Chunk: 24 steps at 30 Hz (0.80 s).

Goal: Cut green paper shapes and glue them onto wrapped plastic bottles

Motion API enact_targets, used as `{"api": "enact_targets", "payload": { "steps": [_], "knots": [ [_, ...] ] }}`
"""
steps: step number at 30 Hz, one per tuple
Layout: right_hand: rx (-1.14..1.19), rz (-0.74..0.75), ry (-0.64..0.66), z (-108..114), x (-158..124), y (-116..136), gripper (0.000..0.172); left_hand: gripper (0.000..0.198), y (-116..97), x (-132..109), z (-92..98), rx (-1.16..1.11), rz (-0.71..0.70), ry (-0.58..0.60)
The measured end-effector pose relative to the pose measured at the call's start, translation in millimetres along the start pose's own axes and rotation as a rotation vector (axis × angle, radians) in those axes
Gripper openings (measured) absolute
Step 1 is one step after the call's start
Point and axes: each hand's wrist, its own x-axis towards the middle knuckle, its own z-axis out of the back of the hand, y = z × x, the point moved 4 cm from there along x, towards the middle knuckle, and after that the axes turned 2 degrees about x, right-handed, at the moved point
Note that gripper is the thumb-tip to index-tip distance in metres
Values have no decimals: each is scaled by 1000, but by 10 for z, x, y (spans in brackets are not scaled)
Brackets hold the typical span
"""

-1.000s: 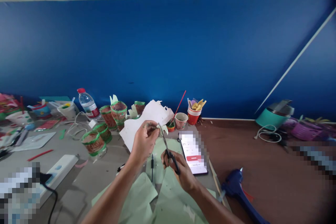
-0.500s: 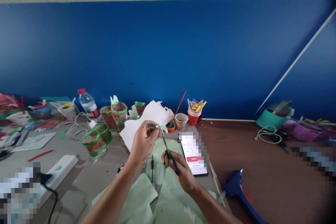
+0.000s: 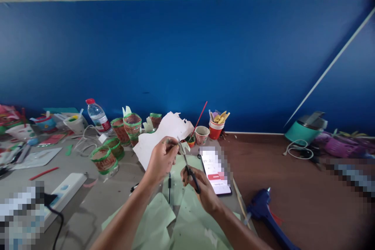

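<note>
My right hand (image 3: 202, 189) holds black-handled scissors (image 3: 193, 181), fingers in the loops and blades pointing up and away. My left hand (image 3: 164, 154) is closed in a pinch just left of the blades. A small piece of pale green paper (image 3: 184, 149) shows at its fingertips, partly hidden by the blades. Behind that hand lies a large white paper sheet (image 3: 155, 134) with a ragged cut edge. Under both hands spread pale green paper sheets (image 3: 190, 218), with a dark pen (image 3: 169, 187) on them.
Left of the sheet stand several brown cups with green rims (image 3: 103, 159) and a water bottle (image 3: 99, 117). A paper cup (image 3: 202, 136), a red cup of plastic cutlery (image 3: 216, 129) and a phone (image 3: 215, 174) are at right. A blue glue gun (image 3: 263, 207) lies beyond the phone.
Both hands stay close together in nearly the same place. My left hand and the scissor tips have shifted very slightly, and the paper piece's visible part has changed a little.
</note>
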Motion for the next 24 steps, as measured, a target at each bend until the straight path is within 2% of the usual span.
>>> {"api": "enact_targets", "payload": {
  "steps": [7,15,24],
  "knots": [
    [-5,-4,9,12,7,-9,23,15,22,2,-26,-37,19,32],
    [-17,32,24,-4,-4,38,36,18,-36,-13,-51,-91,-27,71],
    [10,13,20,-12,-10,7,34,16,-35,-16,-64,-91,-16,79]
  ]
}}
